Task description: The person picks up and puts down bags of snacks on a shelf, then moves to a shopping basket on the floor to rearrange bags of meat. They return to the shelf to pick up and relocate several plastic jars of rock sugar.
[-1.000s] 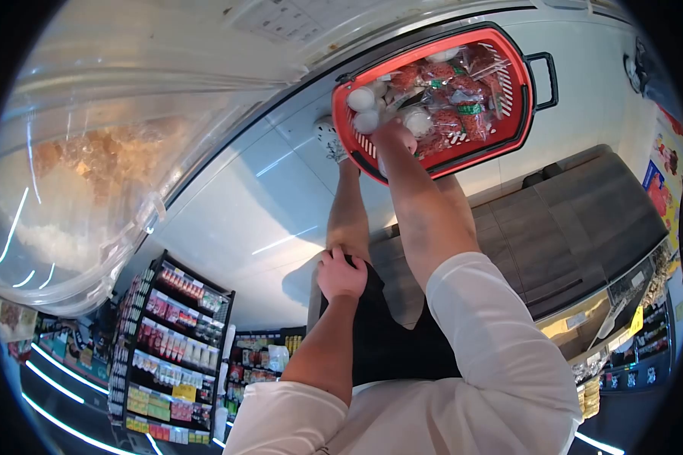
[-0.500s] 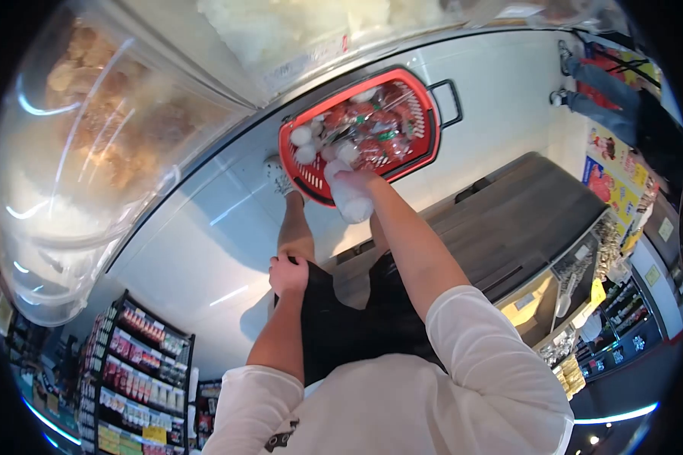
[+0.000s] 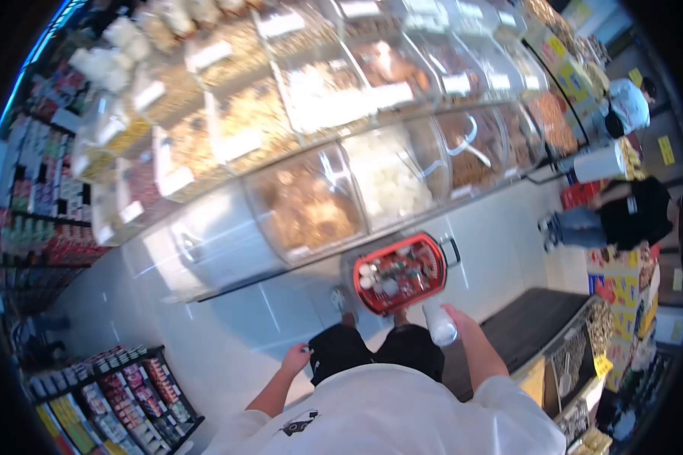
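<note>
My right hand (image 3: 457, 318) is closed around a whitish, translucent roll (image 3: 439, 321) that looks like rolled plastic bags. It is held beside my right thigh, just right of the basket's near end. A red shopping basket (image 3: 360, 294) with a black handle stands on the floor in front of my feet. Inside lie clear-wrapped packs with red contents (image 3: 416, 274) and several white round items (image 3: 366, 274). My left hand (image 3: 294, 359) hangs beside my left thigh with its fingers curled. Something small and light shows at its fingertips, too small to name.
Clear bins of loose dry goods (image 3: 303, 205) rise in tiers beyond the basket. A dark wooden counter (image 3: 520, 326) with more goods borders the right. Stocked shelves (image 3: 121, 398) stand lower left. A person in black (image 3: 636, 214) stands at the right near a white cylinder (image 3: 599, 161).
My right hand has drawn the roll back from above the basket toward my right side. My left hand has come off my thigh. The view has tilted up, showing more bins.
</note>
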